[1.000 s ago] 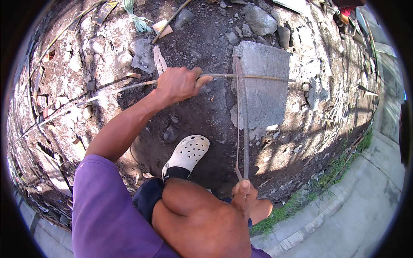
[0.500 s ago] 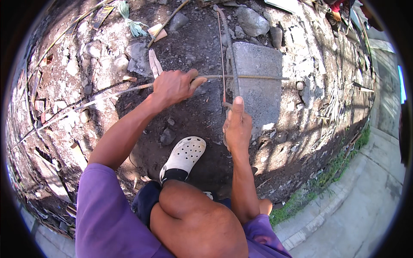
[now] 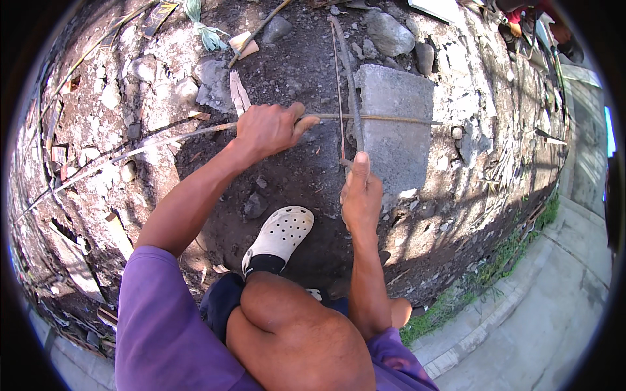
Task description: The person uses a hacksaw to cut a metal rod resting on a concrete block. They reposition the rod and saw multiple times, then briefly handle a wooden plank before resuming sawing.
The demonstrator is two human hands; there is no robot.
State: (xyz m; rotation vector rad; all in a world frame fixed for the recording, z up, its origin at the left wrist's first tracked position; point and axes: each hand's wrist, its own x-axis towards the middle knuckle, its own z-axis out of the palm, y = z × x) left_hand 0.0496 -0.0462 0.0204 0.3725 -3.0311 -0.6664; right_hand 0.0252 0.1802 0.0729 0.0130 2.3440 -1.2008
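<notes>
My left hand (image 3: 270, 128) is wrapped round a long thin metal rod (image 3: 163, 139), which runs from the far left ground across to the right. In my right hand (image 3: 362, 195) is the handle end of a hacksaw (image 3: 353, 85), its bowed frame pointing away from me, my thumb stretched along the top. The thin reddish saw blade (image 3: 340, 91) crosses the rod just right of my left hand. Beyond the blade, the rod's free end lies over a flat grey concrete block (image 3: 398, 94). The grip itself is mostly hidden by my fingers.
A white clog (image 3: 282, 233) on my foot stands below the rod. Rocks (image 3: 389, 34), a split wood piece (image 3: 238, 91) and a pale green plastic strip (image 3: 210, 36) lie beyond. A concrete kerb (image 3: 469, 339) borders the right. Another person's hand (image 3: 516, 30) shows at the upper right.
The hacksaw has come slightly toward me across the rod, with my right hand. My left hand keeps its hold on the rod. The whole view has shifted a little.
</notes>
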